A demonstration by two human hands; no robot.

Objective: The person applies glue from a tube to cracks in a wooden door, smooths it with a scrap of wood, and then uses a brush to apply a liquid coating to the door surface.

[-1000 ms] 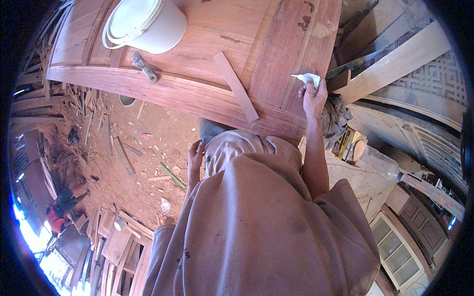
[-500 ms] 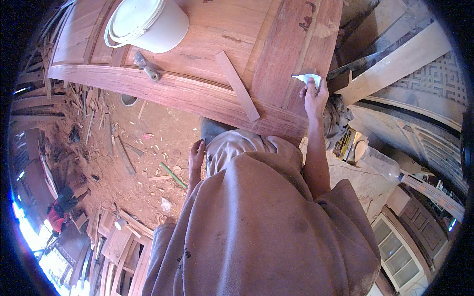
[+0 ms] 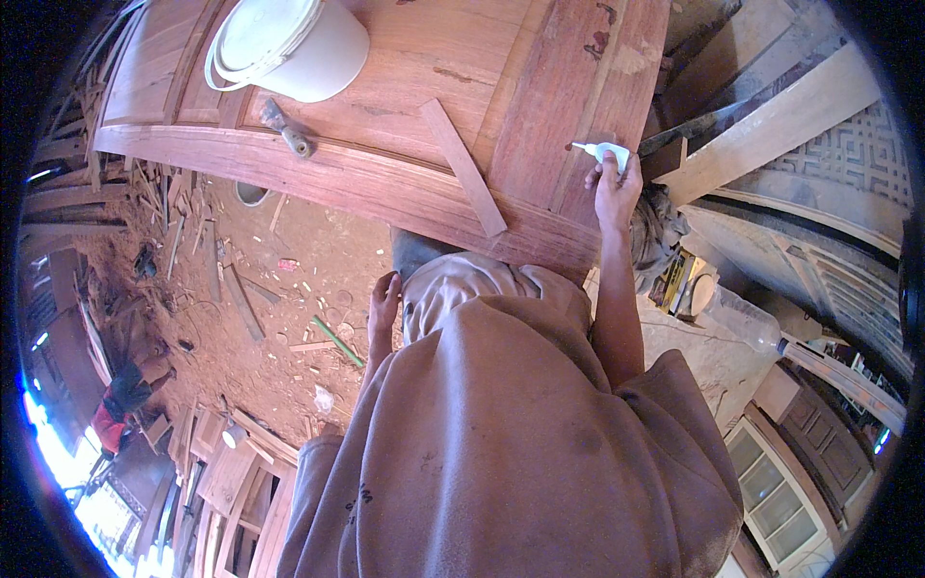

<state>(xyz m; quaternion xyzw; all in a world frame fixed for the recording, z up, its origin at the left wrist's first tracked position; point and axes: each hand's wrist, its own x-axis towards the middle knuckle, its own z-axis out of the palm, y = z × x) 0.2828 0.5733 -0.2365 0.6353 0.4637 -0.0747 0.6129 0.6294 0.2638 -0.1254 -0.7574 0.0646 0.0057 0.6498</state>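
My right hand (image 3: 615, 191) is closed around a small white squeeze bottle (image 3: 609, 153) with a thin nozzle. The nozzle points left, close to a small dark spot on the reddish wooden door panel (image 3: 540, 125); whether the tip touches the wood I cannot tell. My left hand (image 3: 384, 300) hangs beside my thigh, its fingers loosely bent and apparently holding nothing. A thin wooden strip (image 3: 462, 169) lies slantwise on the panel, left of my right hand. Farther left, near the panel's front edge, rests a stubby worn tool with a rounded handle (image 3: 298, 143).
A white lidded bucket (image 3: 318, 58) stands on the panel. Wood offcuts (image 3: 243, 302) and a green stick (image 3: 337, 341) litter the dusty floor at left. Boards (image 3: 780, 125), a clear plastic bottle (image 3: 742, 320) and crumpled cloth (image 3: 659, 231) lie right. A person in red (image 3: 108, 424) is far left.
The bottle's nozzle has shifted slightly up and right, away from the dark spot on the wood. My left hand has stayed put.
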